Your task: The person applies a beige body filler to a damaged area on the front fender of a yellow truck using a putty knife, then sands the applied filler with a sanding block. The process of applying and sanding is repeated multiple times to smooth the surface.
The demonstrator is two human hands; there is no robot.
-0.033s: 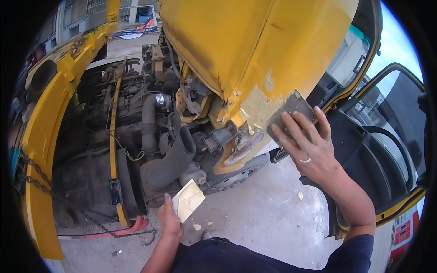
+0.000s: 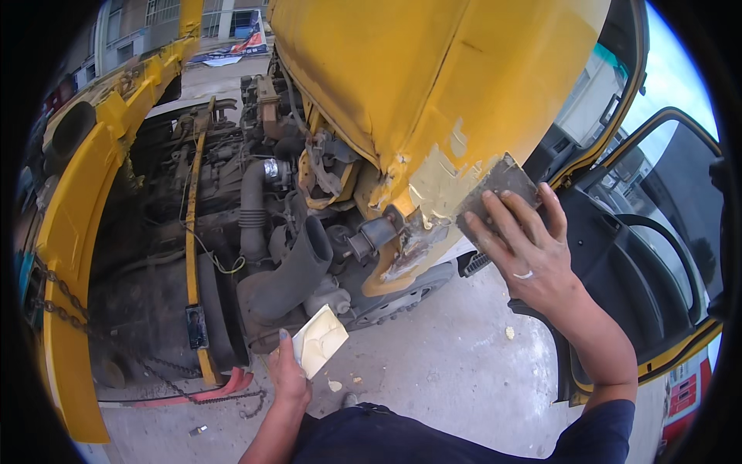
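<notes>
My left hand (image 2: 289,373) grips a small flat board (image 2: 312,374) low in the middle, thumb along its edge. Cream-coloured putty (image 2: 322,340) covers its upper face. A dark, flat rectangular putty spreader (image 2: 506,179) is under the fingers of my right hand (image 2: 533,247), its thumb hidden. The spreader lies at the right side of a putty patch (image 2: 438,185) on the corner of the yellow cab (image 2: 502,85); whether its edge touches the panel I cannot tell. Below the patch, the damaged corner (image 2: 413,255) shows bare, rough and tan areas.
At the left lie the exposed engine parts, with a wide grey air duct (image 2: 294,271) and a yellow bar (image 2: 192,232). A yellow beam (image 2: 73,232) with a chain (image 2: 66,305) stands further left. An open cab door (image 2: 641,255) is on the right. Putty crumbs (image 2: 335,385) dot the concrete floor.
My right hand and the spreader have shifted slightly to the right along the panel. My left hand and the board stay in place.
</notes>
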